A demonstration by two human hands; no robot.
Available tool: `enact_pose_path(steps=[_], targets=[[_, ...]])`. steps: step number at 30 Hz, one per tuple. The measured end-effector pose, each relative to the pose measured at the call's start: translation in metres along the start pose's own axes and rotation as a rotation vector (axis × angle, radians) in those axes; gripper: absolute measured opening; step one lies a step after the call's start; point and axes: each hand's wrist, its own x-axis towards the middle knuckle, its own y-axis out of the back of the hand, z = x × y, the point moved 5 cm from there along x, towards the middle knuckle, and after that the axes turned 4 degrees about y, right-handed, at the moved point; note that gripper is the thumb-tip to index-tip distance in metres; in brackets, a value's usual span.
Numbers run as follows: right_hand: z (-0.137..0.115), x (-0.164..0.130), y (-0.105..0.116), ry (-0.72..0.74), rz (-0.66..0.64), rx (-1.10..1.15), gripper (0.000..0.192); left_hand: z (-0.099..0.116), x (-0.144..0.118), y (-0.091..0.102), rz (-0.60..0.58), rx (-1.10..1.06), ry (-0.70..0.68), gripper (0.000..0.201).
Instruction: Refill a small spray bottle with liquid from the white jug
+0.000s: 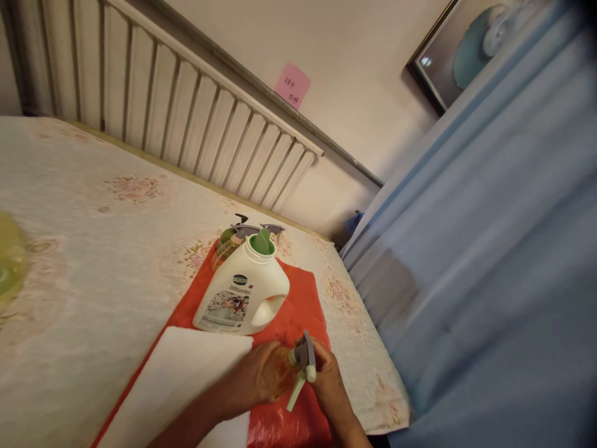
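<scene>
A bed [93, 261] with a flowered cover fills most of the left side of the frame, and a red plastic sheet [298, 298] is spread over its lower middle. A white cloth or paper [177, 379] lies across that sheet at the bottom. Behind it a white jug [242, 292] with an open green neck is standing, with another spray bottle [228, 242] just behind.

The small yellowish bottle [277, 373] is held low in the frame, just above the red sheet. It looks like light plastic, probably slick if wet, so the body is best taken around the middle. The left hand [254, 379] is wrapped around it, grip closed on the body. The grey trigger head [305, 354] is pinched by the right hand [331, 386], with its pale dip tube [296, 392] angled down and left. Both wrists come in from the bottom edge, bent inward.
</scene>
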Motion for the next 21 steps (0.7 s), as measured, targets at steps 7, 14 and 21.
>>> enact_pose_path(steps=[7,14,21], targets=[[-0.004,0.003,-0.001,0.075,-0.04,-0.073,0.013,-0.002,0.002,0.0,0.052,0.049,-0.036,0.075],[0.009,0.003,-0.001,0.084,0.032,-0.145,0.017,-0.004,0.0,0.001,0.023,0.084,-0.039,0.064],[0.017,0.001,-0.004,0.088,0.173,-0.27,0.021,0.0,-0.001,0.004,0.053,0.085,-0.026,0.068]])
